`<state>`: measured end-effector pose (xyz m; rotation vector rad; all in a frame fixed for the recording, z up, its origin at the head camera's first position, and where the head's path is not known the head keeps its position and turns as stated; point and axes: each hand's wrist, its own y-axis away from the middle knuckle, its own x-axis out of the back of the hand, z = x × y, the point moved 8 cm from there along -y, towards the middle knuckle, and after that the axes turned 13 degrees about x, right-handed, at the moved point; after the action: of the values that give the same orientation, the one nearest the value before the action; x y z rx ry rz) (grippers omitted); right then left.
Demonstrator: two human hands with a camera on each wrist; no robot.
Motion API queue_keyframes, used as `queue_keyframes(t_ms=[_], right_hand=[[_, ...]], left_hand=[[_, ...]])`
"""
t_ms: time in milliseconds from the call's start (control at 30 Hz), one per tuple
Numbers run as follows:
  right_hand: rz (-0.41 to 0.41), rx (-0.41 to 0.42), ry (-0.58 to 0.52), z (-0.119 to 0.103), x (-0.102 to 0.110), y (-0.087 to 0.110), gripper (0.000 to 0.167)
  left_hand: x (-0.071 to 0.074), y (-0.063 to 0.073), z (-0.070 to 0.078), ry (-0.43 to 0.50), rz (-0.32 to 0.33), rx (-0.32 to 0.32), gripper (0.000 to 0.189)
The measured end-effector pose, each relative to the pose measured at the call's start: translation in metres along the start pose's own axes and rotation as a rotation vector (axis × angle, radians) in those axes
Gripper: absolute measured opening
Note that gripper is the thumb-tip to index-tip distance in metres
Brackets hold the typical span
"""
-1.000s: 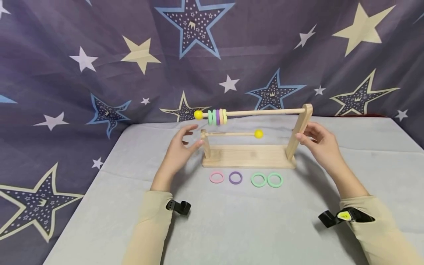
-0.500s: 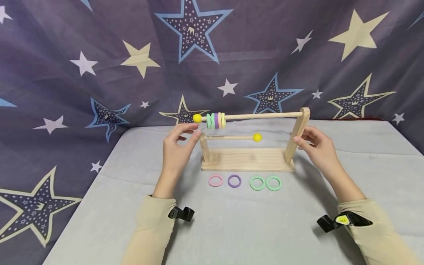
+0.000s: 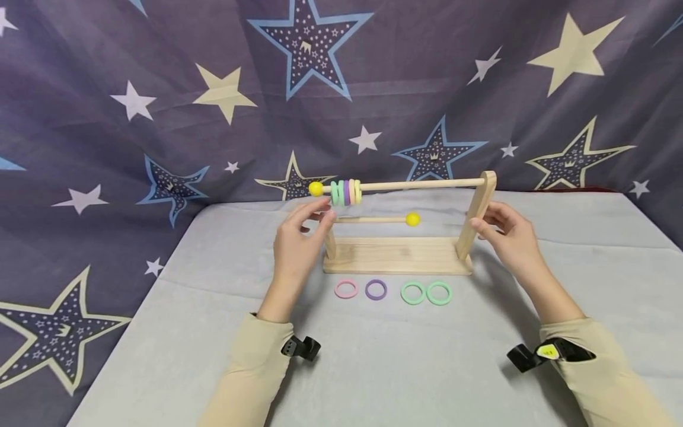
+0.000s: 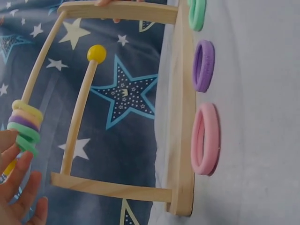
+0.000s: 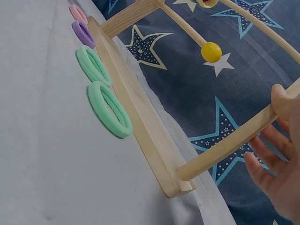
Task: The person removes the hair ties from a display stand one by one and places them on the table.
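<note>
A wooden stand (image 3: 397, 256) with two rods stands upright on the cloth. Its long upper rod (image 3: 421, 185) carries several hair ties (image 3: 346, 193), green, purple, peach and yellow, near the yellow ball (image 3: 316, 188) at its left end. My left hand (image 3: 300, 243) is at that end, fingertips right at the lowest green hair tie (image 4: 26, 146) in the left wrist view. On the other side, my right hand (image 3: 514, 237) holds the tall right upright (image 5: 234, 140) between thumb and fingers. The short lower rod (image 3: 373, 220) ends in another yellow ball (image 3: 412, 219) and bears no hair ties.
In front of the base lie a pink hair tie (image 3: 346, 289), a purple hair tie (image 3: 376, 289) and two green hair ties (image 3: 413, 293) in a row. The pale cloth (image 3: 405, 367) covers the table; a dark starry curtain (image 3: 176, 47) hangs behind.
My left hand has risen and moved right, from beside the short upright to the hair ties on the upper rod. My right hand keeps its hold on the tall upright.
</note>
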<state>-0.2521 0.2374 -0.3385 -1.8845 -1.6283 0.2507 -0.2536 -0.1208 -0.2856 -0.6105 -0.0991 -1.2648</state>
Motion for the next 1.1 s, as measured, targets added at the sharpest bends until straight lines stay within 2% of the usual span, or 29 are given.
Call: queue_keyframes(t_ms=[133,433,633,833,1100], right_hand=[[-0.001,-0.006,-0.01,0.002,-0.001,-0.001,0.024],[-0.002,-0.003,-0.025,0.002,-0.002,-0.003,0.024],[0.001,0.006,-0.031,0.001,-0.003,-0.003,0.025],[0.002,0.003,-0.027,0.001,-0.002,-0.002,0.026],[0.001,0.011,-0.028,0.0,0.0,-0.001,0.026]], left_hand=[[-0.007,0.0,-0.001,-0.037,-0.025,0.008,0.033],[-0.012,0.001,0.004,-0.055,0.013,-0.013,0.023],[-0.005,0.0,0.003,-0.053,0.08,0.026,0.022],[0.003,-0.002,0.005,-0.043,0.171,0.024,0.021],[0.009,-0.004,0.006,-0.036,0.208,0.037,0.021]])
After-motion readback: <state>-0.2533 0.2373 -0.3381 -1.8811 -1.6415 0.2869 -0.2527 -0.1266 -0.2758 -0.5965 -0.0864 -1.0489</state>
